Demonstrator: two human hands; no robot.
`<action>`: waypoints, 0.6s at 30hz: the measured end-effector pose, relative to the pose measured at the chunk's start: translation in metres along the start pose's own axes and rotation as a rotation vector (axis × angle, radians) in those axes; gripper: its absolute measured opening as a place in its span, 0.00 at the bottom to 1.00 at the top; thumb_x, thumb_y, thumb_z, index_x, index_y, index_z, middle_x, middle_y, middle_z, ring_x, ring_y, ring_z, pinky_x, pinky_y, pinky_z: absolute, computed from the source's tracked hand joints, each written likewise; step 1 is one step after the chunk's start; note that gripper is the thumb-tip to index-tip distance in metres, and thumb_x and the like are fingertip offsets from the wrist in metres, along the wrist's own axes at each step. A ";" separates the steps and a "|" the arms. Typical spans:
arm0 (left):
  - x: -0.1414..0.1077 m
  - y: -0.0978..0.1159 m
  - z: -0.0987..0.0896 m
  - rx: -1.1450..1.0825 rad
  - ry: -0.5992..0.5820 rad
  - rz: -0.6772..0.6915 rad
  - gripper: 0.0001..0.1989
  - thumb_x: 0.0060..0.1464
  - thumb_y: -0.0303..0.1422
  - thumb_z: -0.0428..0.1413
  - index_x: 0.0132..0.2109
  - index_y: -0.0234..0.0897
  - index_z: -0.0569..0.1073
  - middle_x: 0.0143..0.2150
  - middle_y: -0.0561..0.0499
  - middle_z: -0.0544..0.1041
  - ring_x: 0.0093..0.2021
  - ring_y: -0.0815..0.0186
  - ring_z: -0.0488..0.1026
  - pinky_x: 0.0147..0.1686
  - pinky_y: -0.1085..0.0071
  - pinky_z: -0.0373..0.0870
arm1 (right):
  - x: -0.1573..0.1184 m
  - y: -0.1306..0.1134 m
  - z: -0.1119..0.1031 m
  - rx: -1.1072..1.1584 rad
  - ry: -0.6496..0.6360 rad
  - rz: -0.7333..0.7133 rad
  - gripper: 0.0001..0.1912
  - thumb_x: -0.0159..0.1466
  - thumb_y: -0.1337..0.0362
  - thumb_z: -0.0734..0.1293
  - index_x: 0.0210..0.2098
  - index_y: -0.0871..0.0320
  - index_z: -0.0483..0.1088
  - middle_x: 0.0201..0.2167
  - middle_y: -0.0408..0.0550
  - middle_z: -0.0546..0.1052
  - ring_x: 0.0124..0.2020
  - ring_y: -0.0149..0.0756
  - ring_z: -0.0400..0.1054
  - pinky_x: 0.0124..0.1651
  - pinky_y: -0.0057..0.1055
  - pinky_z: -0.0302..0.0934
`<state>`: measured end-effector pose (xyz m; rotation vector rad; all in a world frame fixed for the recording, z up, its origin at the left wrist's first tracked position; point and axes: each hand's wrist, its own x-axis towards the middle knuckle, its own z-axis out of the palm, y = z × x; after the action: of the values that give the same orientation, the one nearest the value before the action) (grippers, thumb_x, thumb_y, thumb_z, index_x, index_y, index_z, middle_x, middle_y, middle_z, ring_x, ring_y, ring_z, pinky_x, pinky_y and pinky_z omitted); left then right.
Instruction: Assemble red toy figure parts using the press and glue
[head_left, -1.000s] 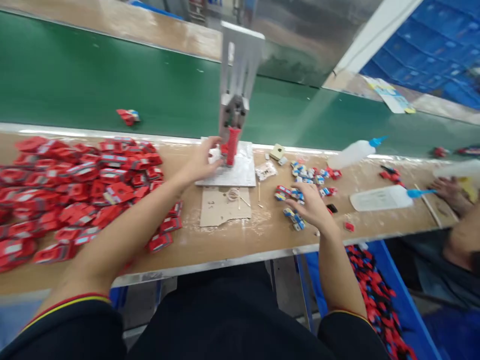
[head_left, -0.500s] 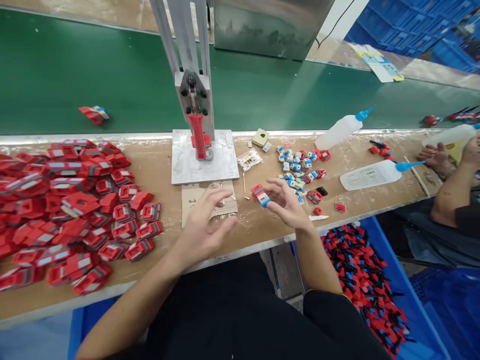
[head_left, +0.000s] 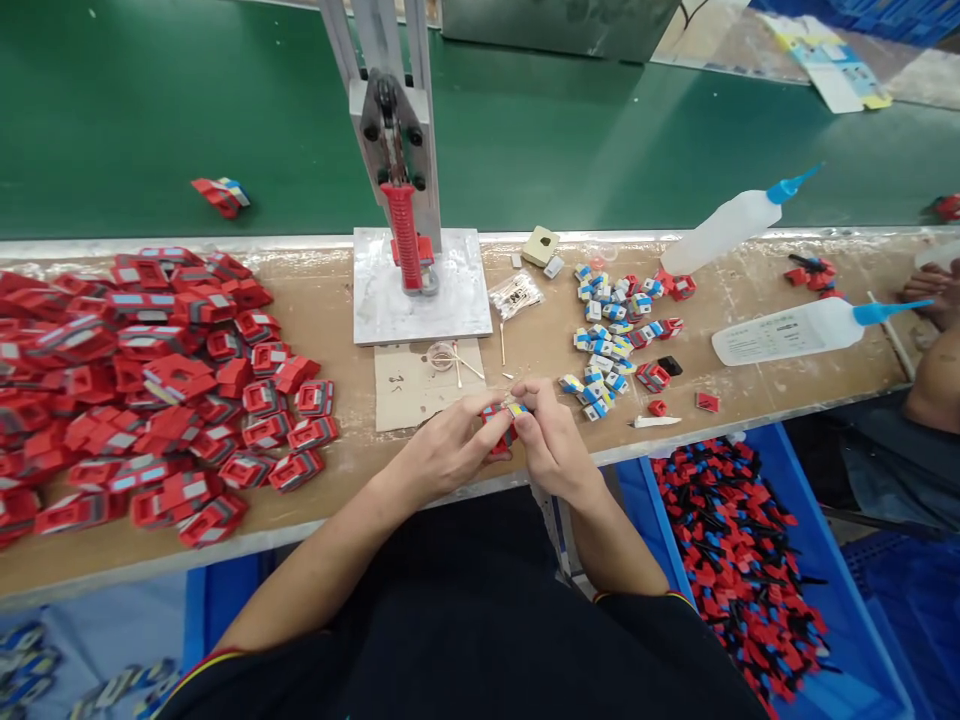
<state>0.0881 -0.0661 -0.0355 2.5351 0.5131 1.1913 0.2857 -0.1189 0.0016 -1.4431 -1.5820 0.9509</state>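
Both hands meet in front of me, close to the bench's front edge. Between them is a small red plastic part with a yellow and blue piece at its top, partly hidden by fingers. My left hand is closed around its left side. From the right, the thumb and fingers of my right hand press on it. A pile of red plastic parts with grey sides lies to the left. Small white, blue and yellow pieces are scattered right of my hands.
A press with a red handle stands on a metal plate beyond my hands. Two white bottles with blue nozzles lie at right. Blue bin holds many red-black parts. A co-worker's arm shows at far right.
My left hand was apart and open; it has moved right and closed on the red part. My right hand has brought the part lower and inward to meet it. The camera view has shifted slightly.
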 end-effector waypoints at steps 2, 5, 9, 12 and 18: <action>0.002 0.001 -0.003 0.056 0.017 0.068 0.25 0.75 0.33 0.54 0.73 0.35 0.59 0.51 0.37 0.81 0.51 0.53 0.84 0.49 0.59 0.87 | 0.002 0.001 0.006 -0.018 0.032 -0.055 0.24 0.77 0.37 0.55 0.52 0.51 0.61 0.29 0.42 0.76 0.28 0.39 0.70 0.36 0.36 0.63; 0.004 0.004 0.000 0.070 0.070 0.115 0.21 0.76 0.33 0.52 0.69 0.30 0.62 0.48 0.38 0.82 0.49 0.55 0.85 0.48 0.61 0.87 | 0.002 0.006 0.021 0.036 0.057 -0.126 0.21 0.78 0.41 0.55 0.53 0.51 0.59 0.29 0.40 0.76 0.26 0.37 0.69 0.33 0.35 0.63; -0.002 0.004 0.007 0.002 0.166 0.103 0.15 0.75 0.34 0.55 0.64 0.38 0.67 0.48 0.42 0.82 0.51 0.57 0.85 0.50 0.59 0.88 | 0.000 0.012 0.036 0.125 0.102 -0.166 0.18 0.77 0.43 0.57 0.51 0.50 0.60 0.29 0.40 0.75 0.24 0.35 0.68 0.31 0.35 0.63; -0.014 0.000 -0.002 -0.066 0.324 -0.015 0.14 0.73 0.37 0.58 0.61 0.41 0.70 0.45 0.46 0.82 0.45 0.58 0.86 0.44 0.63 0.88 | 0.000 0.015 0.021 0.210 0.320 -0.208 0.15 0.76 0.45 0.57 0.47 0.49 0.59 0.25 0.36 0.69 0.21 0.33 0.62 0.27 0.32 0.58; -0.027 0.007 -0.030 -0.391 0.656 -0.506 0.18 0.66 0.48 0.65 0.54 0.43 0.74 0.44 0.47 0.80 0.39 0.59 0.85 0.41 0.61 0.85 | 0.019 0.051 -0.052 -0.117 0.563 -0.246 0.13 0.78 0.48 0.56 0.51 0.49 0.61 0.33 0.44 0.72 0.31 0.39 0.68 0.37 0.38 0.65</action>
<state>0.0500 -0.0802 -0.0323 1.5278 0.8926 1.6845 0.3530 -0.0945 -0.0219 -1.3951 -1.3569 0.2740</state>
